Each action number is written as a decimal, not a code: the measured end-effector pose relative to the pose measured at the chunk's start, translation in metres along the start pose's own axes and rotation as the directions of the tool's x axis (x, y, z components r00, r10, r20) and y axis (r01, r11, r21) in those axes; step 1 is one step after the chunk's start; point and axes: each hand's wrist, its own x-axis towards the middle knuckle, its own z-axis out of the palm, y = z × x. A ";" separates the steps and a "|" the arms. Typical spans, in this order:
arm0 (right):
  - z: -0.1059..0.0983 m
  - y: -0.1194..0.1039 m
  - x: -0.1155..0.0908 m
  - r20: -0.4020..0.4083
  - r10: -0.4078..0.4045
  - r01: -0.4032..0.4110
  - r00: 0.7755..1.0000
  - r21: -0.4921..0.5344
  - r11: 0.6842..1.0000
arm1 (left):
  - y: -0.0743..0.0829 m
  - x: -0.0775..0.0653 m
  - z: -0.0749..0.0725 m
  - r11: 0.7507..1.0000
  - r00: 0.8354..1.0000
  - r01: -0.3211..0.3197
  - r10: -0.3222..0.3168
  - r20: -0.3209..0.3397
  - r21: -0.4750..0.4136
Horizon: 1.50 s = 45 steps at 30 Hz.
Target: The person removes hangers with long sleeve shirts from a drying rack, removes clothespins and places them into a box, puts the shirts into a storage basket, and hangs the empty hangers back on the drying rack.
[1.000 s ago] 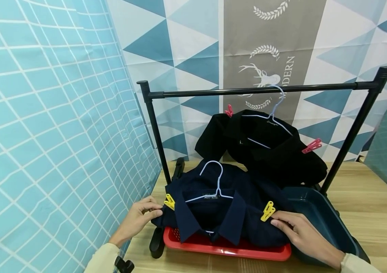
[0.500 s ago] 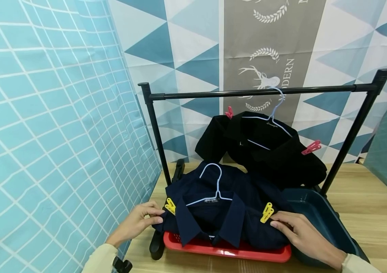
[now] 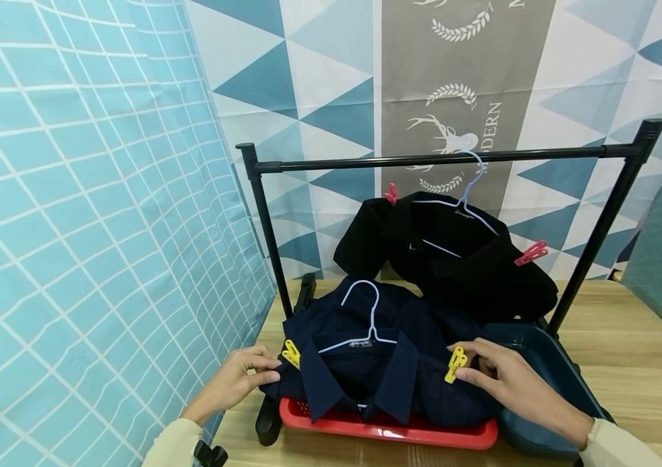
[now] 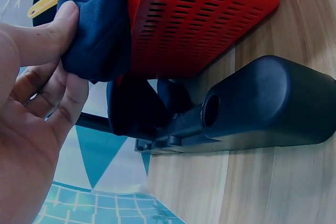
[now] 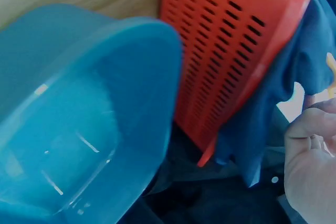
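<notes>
A navy collared shirt (image 3: 360, 383) lies over a red basket (image 3: 389, 436), with a pale wire hanger (image 3: 373, 318) in its neck. Yellow clothespins grip both shoulders: the left clothespin (image 3: 291, 354) and the right clothespin (image 3: 455, 364). My left hand (image 3: 237, 376) pinches the shirt's left shoulder cloth between thumb and fingers, just outside its clothespin. In the left wrist view my left thumb (image 4: 60, 24) presses on the navy cloth. My right hand (image 3: 506, 376) pinches the right clothespin between thumb and index finger. In the right wrist view that hand (image 5: 315, 140) is partly cut off.
Behind, a black shirt (image 3: 453, 266) with pink clothespins hangs by its hanger from a black rack (image 3: 366, 161). A dark blue basin (image 3: 532, 340) stands right of the red basket. The rack's black foot (image 3: 269, 418) lies left of the basket. A tiled curtain (image 3: 74, 227) borders the left side.
My right hand has moved from the shirt's right shoulder cloth up to the yellow clothespin there. The left hand keeps its pinch on the cloth.
</notes>
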 end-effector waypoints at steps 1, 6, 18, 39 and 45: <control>-0.001 -0.002 0.001 0.003 0.011 -0.011 1.000 0.002 1.000 | 0.000 0.000 0.000 1.000 1.000 0.005 -0.005 0.002 0.000; -0.003 -0.007 0.008 -0.014 0.021 -0.022 1.000 -0.023 0.999 | -0.001 -0.002 0.001 1.000 1.000 0.009 -0.009 -0.003 0.007; -0.009 -0.012 0.017 -0.021 0.164 -0.164 0.986 -0.035 0.986 | 0.002 -0.002 0.003 1.000 0.999 -0.020 0.021 -0.040 0.016; -0.008 -0.018 0.014 -0.019 0.052 -0.052 0.998 0.031 0.998 | 0.004 -0.004 0.004 0.999 0.998 0.049 -0.049 -0.044 0.004; -0.006 -0.017 0.016 -0.048 -0.012 0.014 0.999 0.041 0.999 | 0.005 -0.005 0.003 0.998 0.997 0.064 -0.064 -0.044 0.010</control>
